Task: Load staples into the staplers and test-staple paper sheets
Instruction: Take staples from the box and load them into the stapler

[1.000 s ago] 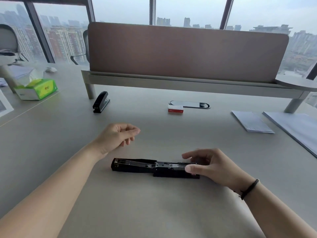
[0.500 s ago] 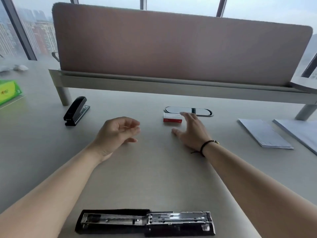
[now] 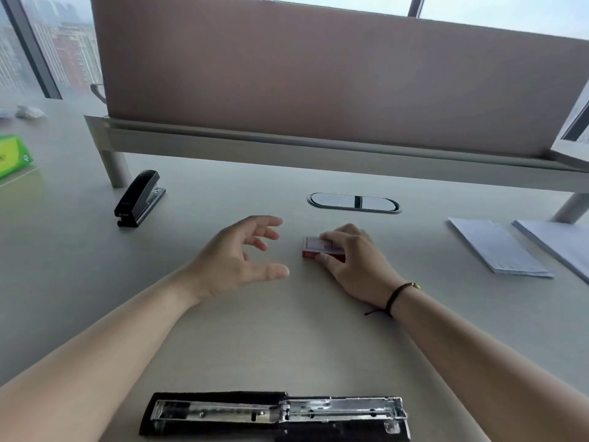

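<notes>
A black stapler lies flat and opened out at the near edge of the desk, its metal staple channel facing up. A small red and white staple box rests on the desk in the middle. My right hand grips that box with thumb and fingers on its sides. My left hand hovers just left of the box, fingers spread and curled, holding nothing. A second black stapler stands closed at the far left. Folded paper sheets lie at the right.
A brown divider panel on a grey rail spans the back of the desk. An oval cable grommet sits behind the box. A green tissue box is at the left edge. More paper lies at the far right.
My right hand left the open stapler, reached forward to the staple box, closed on it and drew it nearer. My left hand opened its fingers. The view tipped down and forward.
</notes>
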Available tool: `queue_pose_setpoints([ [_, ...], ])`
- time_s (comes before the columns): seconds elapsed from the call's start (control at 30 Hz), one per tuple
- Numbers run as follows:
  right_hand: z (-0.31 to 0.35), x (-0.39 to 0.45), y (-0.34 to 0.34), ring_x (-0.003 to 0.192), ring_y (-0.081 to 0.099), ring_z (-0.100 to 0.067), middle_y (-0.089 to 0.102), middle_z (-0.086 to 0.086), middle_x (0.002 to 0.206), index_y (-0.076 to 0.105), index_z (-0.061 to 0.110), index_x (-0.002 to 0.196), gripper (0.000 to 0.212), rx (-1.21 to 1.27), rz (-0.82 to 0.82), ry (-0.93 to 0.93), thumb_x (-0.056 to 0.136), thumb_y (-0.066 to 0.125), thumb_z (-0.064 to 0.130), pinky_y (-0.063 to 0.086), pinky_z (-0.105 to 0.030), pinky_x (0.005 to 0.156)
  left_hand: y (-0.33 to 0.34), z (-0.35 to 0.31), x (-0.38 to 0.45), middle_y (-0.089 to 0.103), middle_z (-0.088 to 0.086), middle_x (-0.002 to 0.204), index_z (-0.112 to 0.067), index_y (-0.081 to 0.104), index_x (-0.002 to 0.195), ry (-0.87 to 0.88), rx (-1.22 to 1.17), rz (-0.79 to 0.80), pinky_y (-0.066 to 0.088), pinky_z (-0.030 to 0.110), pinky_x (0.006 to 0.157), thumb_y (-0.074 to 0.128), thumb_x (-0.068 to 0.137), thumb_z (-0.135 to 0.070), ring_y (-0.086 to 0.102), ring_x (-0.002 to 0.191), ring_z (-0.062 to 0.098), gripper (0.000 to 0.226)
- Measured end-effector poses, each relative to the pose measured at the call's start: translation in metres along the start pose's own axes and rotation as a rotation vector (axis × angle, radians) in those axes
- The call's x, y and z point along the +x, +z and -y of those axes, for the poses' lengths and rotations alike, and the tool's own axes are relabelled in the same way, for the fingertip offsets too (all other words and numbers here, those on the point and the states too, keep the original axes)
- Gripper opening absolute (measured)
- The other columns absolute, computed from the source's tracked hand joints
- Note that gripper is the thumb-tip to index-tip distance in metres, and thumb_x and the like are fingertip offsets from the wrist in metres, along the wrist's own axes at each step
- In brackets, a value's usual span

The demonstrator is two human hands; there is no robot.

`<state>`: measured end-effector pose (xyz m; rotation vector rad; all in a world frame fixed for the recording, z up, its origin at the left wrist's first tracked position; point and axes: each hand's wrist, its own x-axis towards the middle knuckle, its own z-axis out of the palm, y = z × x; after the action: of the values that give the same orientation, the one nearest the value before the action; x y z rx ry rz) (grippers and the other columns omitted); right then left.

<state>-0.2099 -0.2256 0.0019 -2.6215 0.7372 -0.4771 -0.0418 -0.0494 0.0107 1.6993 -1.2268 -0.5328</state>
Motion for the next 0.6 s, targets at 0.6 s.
queue_pose_setpoints([
  [0.6,0.019,-0.093,-0.024,0.081,0.062,0.003,0.066,0.02,0.093,0.072,0.04,0.101,0.035,0.24,-0.025,0.053,0.068,0.082,0.041,0.047,-0.012,0.07,0.034,-0.025,-0.017,0.068,-0.008,0.088,-0.031,0.071,0.094,0.124,0.268,0.226,0.048,0.031,0.069,0.088,0.065,-0.034,0.056,0.076,0.015,0.033],
])
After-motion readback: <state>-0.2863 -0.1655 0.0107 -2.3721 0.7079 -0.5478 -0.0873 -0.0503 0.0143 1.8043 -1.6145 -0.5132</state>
